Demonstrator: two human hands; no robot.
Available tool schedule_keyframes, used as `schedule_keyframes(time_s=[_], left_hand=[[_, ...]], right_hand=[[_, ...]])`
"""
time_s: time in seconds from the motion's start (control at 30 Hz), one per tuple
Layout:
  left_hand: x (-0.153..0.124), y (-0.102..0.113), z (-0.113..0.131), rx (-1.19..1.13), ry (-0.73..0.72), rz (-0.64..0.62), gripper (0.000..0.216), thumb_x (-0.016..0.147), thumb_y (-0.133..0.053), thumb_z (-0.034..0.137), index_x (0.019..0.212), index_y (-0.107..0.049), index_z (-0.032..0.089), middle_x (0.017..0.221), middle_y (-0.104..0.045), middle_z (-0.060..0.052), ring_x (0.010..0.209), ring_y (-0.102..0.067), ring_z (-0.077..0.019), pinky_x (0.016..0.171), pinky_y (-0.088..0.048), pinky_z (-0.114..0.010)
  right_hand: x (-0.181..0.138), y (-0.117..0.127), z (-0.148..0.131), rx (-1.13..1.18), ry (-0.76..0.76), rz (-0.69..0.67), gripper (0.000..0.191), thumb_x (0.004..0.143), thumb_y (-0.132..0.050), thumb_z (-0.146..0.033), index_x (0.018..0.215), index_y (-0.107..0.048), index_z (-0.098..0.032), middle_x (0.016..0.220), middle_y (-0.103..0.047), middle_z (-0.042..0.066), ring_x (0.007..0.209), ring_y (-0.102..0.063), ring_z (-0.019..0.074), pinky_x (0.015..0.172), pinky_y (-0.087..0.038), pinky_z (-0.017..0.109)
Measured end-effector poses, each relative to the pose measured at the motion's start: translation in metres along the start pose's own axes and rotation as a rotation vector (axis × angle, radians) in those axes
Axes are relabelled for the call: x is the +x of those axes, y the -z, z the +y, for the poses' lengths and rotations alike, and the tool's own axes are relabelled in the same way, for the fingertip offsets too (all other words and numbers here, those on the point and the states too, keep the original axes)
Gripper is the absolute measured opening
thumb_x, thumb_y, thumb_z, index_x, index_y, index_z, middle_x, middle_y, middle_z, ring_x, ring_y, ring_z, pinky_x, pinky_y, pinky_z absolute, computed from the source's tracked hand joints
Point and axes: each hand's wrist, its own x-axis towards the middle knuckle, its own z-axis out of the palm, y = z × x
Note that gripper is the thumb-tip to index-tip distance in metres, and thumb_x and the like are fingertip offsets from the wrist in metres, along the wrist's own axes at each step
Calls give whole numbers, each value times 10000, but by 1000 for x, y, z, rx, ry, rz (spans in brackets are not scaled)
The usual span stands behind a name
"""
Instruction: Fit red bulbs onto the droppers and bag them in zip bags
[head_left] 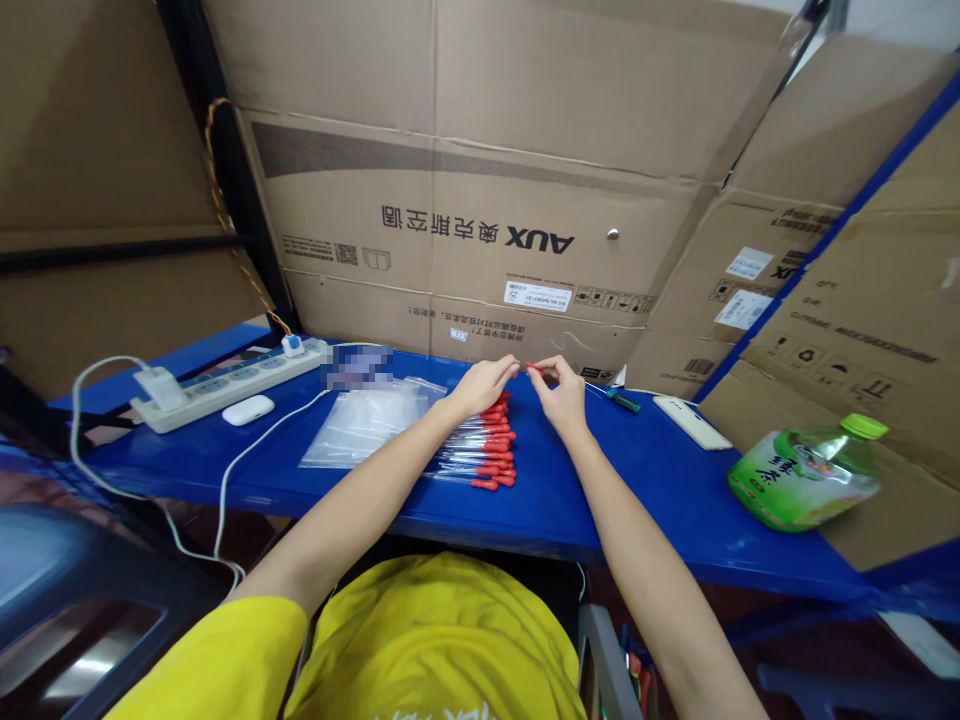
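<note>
Droppers with clear tubes and red rubber bulbs (495,445) lie side by side in a pile on the blue table (555,490), bulbs toward the right. Just beyond the pile, my left hand (486,384) is closed in a pinch; a thin, pale bit shows at its fingertips, too small to make out. Close on its right, my right hand (561,392) pinches the red bulb of a dropper (533,368) between thumb and fingers. Clear plastic bags (367,425) lie flat left of the pile, partly behind my left forearm.
At left are a white power strip (232,378), cables and a white earbud case (248,410). To the right lie a green-handled screwdriver (622,401), a pale phone (691,422) and a green-labelled bottle (802,475) on its side. Cardboard (480,180) walls the back.
</note>
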Motion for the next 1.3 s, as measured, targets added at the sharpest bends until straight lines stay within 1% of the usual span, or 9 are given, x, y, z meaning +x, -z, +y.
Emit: schedule_keyframes(time_s=[0.1, 0.2, 0.3, 0.4, 0.63, 0.7, 0.83, 1.07, 1.3], left_hand=[[0, -1, 6, -23, -18, 2, 363, 1144, -330, 422, 1025, -612, 227, 861, -724, -46, 833, -719, -224, 744, -462, -284], [0, -2, 8, -48, -31, 30, 364, 1146, -318, 419, 1010, -593, 222, 823, -693, -43, 792, -701, -217, 718, -443, -280], [0, -2, 9, -82, -55, 43, 366, 1147, -313, 414, 991, -578, 216, 837, -693, -45, 789, -694, -210, 730, -449, -282], [1, -2, 9, -93, -96, 32, 357, 1147, -308, 391, 992, -574, 210, 877, -712, -57, 825, -701, -211, 766, -468, -289], [1, 0, 8, 86, -102, -34, 354, 1141, -330, 395, 1019, -603, 206, 874, -734, -78, 823, -719, -227, 765, -488, -304], [1, 2, 8, 129, -112, -51, 360, 1141, -327, 394, 1043, -613, 199, 912, -748, -94, 841, -726, -232, 765, -492, -305], [0, 8, 11, 198, -113, -85, 399, 1145, -302, 402, 1079, -631, 187, 935, -757, -109, 855, -733, -241, 747, -486, -305], [0, 12, 10, 227, -118, -125, 390, 1145, -323, 395, 1071, -644, 187, 932, -761, -110, 862, -737, -236, 763, -482, -297], [0, 14, 12, 282, -119, -165, 387, 1141, -347, 413, 1069, -654, 189, 942, -770, -119, 853, -739, -245, 760, -481, -302]], right_hand=[[-1, -1, -3, 9, 23, -12, 256, 949, -688, -477, 968, -708, -222, 891, -816, 78, 762, -760, 235, 737, -581, 348], [-1, -2, -4, -2, 26, -28, 272, 958, -674, -473, 1040, -737, -221, 926, -828, 78, 795, -775, 241, 751, -592, 353], [-1, -3, -4, -18, 33, -44, 277, 970, -659, -472, 1054, -760, -228, 967, -837, 79, 818, -783, 243, 767, -597, 356], [-1, -2, -4, -15, 55, -20, 271, 975, -657, -464, 1030, -770, -223, 967, -838, 83, 794, -777, 241, 758, -594, 356], [-1, 1, -5, -22, 35, -19, 294, 960, -664, -481, 993, -784, -215, 932, -833, 79, 753, -755, 224, 725, -584, 338], [0, 2, -5, 0, 24, -34, 309, 957, -667, -490, 992, -788, -208, 905, -828, 76, 720, -743, 217, 708, -578, 334], [0, 5, -3, 39, -23, -89, 341, 949, -676, -527, 1010, -797, -215, 892, -820, 74, 727, -747, 227, 740, -593, 352], [0, 6, 0, 79, -46, -136, 370, 936, -690, -567, 1013, -798, -221, 866, -811, 70, 718, -750, 239, 747, -606, 372], [1, 7, 2, 55, -23, -150, 343, 943, -691, -536, 1015, -805, -220, 871, -814, 69, 728, -759, 245, 760, -611, 379]])
